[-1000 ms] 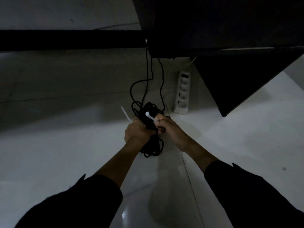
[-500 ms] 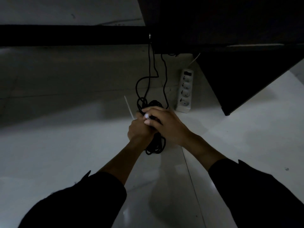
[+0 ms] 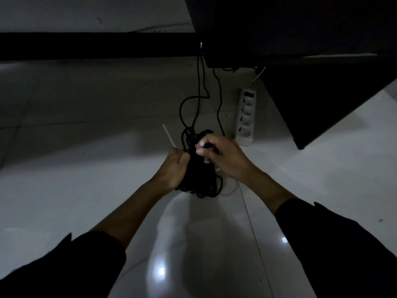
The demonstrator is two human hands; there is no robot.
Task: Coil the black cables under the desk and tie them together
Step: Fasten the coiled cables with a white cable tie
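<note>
Black cables (image 3: 199, 179): coiled into one bundle, held just above the white floor (image 3: 86, 190) between our two hands, mid-frame. Bundle's long axis runs near to far; loop ends hang out at the near end, a few strands climb from the far end up to the desk (image 3: 279, 29).

Nearest in: both forearms, dark sleeves (image 3: 64, 265) pushed back. Left hand (image 3: 174, 166) sits on the left flank of the bundle, fingers curled in a fist; it looks to grip the coil and pinch the base of the white cable tie (image 3: 168, 135). The tie's free tail sticks out up-left, far side of that hand, well clear of the bundle.

Right hand (image 3: 223, 157) lies over the top and right of the bundle, fingers curled narrow, tips pinching something small and pale at the bundle's top, probably the tie's head end. Too dark to tell for sure.

Key relation: tie crosses the bundle's long axis, tail to the left, pale end to the right of it. Right fingertips sit just beside the left knuckles, so our read is the tail has to come over the coil toward the right hand to thread. Tie not yet cinched, by the look of it.

Farther out: white power strip (image 3: 246, 117) on the floor, far right of the bundle, apart from it, lying near to far too.
</note>
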